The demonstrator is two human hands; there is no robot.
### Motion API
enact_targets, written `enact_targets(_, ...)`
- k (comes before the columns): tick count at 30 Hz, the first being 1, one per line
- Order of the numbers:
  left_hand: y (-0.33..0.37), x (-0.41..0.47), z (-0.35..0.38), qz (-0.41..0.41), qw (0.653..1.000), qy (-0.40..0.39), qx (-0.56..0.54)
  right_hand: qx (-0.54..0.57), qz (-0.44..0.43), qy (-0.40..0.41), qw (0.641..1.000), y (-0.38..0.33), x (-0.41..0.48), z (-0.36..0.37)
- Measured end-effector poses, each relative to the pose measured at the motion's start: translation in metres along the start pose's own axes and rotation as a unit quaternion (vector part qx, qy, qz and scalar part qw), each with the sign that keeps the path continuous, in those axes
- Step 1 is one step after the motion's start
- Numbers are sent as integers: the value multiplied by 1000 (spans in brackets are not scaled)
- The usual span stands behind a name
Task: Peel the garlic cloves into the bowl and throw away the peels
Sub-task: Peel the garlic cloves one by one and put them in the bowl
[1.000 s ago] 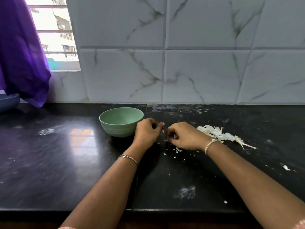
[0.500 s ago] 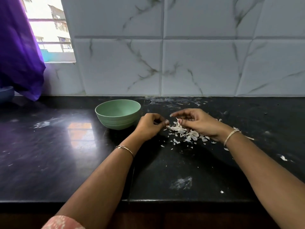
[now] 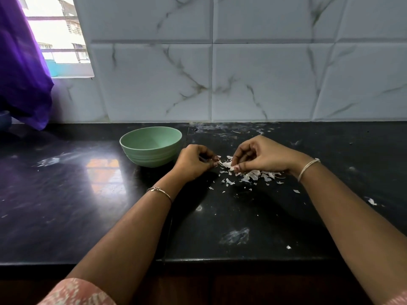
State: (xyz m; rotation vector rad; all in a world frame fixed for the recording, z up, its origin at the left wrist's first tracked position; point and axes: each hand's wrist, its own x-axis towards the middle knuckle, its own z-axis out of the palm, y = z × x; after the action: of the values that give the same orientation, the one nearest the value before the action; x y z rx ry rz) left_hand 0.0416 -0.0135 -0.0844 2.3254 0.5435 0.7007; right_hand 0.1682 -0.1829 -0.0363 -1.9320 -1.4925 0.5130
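Vs. 0.5 s ago: R hand [image 3: 262, 156] no longer spread over peels [image 3: 255, 175]; fingers now curled, thumb and forefinger pinching a peel [image 3: 226, 165]. L hand [image 3: 192, 165] placed as before, curled, pinching same peel's other end; clove inside the curl: cannot tell. Hands near, not touching, joined by peel only. Peels heaped on counter [image 3: 88, 216] under R hand, w/ stray bits toward front edge. Bowl [image 3: 132, 148] upright, just beside L hand. Curtain [image 3: 22, 73] and window [image 3: 59, 36] far left; tiled wall [image 3: 264, 84] behind.
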Motion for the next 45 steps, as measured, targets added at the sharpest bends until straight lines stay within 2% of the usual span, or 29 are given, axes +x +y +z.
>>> enact_targets(4,0,1,0,-14,1000,14,-18,-90,-32,11,995,-20,4,-8)
enact_targets(8,0,1,1,-8,1000,12,-6,-107,-52,50,992,-36,7,-12)
enact_targets(13,-1,3,3,-10,1000,12,-12,-212,-12,-3,977,-13,11,18)
enact_targets(19,5,0,0,-23,1000,0,-12,-178,-49,81,980,-19,4,9)
enact_targets(24,7,-4,-1,-17,1000,6,19,-240,-43,40,969,-9,4,22)
enact_targets(26,6,-5,-1,-2,1000,-11,14,-184,-48,83,978,-13,6,13)
enact_targets(29,7,-5,-1,31,999,-19,-27,-38,-50,144,988,-13,7,5)
enact_targets(36,17,-4,9,100,979,69,-164,150,-15,175,973,2,13,27)
enact_targets(40,17,-1,10,91,979,84,-164,198,-1,205,959,1,14,30)
enact_targets(45,15,1,11,64,973,62,-212,235,15,231,944,2,13,31)
